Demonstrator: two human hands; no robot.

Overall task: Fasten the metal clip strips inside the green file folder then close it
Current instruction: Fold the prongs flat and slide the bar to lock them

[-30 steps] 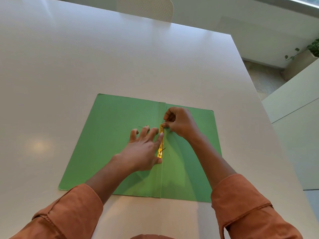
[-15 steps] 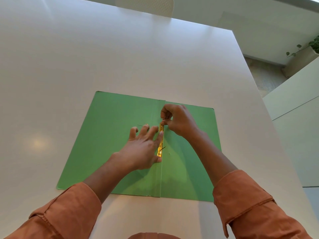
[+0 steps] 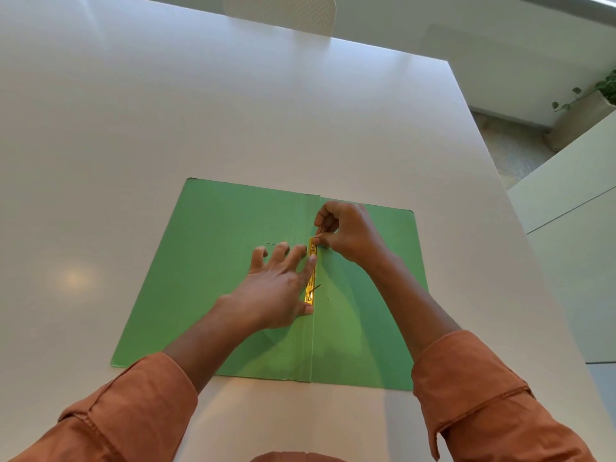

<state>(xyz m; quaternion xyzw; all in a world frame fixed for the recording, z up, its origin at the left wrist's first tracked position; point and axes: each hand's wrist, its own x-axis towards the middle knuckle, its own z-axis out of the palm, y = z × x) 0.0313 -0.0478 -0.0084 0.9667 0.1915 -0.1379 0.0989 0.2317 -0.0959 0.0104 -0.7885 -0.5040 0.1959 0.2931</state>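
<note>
Two hands [image 3: 280,288] on shiny brass clip strip [image 3: 311,275]

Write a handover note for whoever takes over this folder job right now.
Left hand: flat, fingers spread, pressing beside the gold clip bar at the spine.
Right hand: pinching a thin metal prong at the bar's far end.
Green folder: lying open flat on the white table; no papers in it.
Done: bar seated along the spine.
Left: the near prong sticks up unfolded; fold both prongs down, lock them, then close the folder.
</note>
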